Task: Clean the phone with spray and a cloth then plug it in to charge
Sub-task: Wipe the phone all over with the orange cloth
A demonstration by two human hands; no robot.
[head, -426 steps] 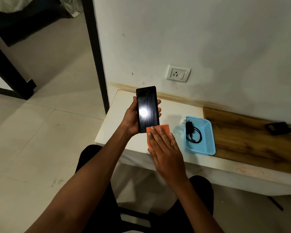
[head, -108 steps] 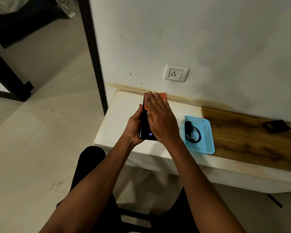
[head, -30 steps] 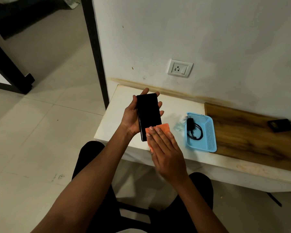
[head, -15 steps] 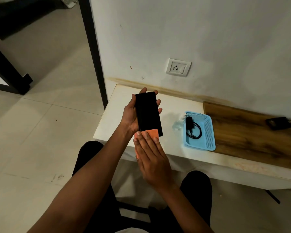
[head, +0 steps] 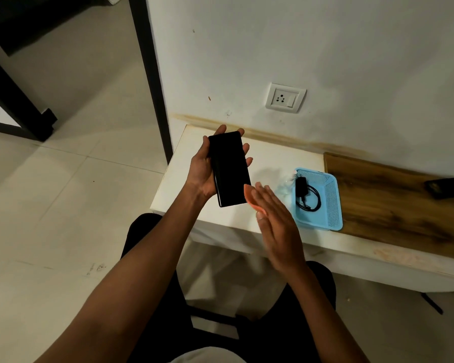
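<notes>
Since half a sec ago the right hand (head: 275, 226) has swung off the phone's lower end to its right side & turned edge-on; the orange cloth (head: 250, 196) now shows only as a sliver under the fingertips, no longer on the glass.

Big to small: white table (head: 268, 163) against the wall, w/ a wooden board (head: 393, 203) on its right part. Blue basket (head: 330, 200) sits on the table w/ the black charger & cable (head: 306, 195) inside. Clear spray bottle (head: 286, 183) lies just left of the basket. Wall socket (head: 285, 97) is above the table.

Phone (head: 230, 169) is held over the table's left end, screen up & dark, in the left hand (head: 203, 169); that grip is fingers curled round its far edge. Right grip: fingers straight, cloth pressed under them.

Step, as I judge it: wiping looks near done or between strokes. Next calls for either another pass, or cloth down, take charger from basket, plug into socket & phone.
</notes>
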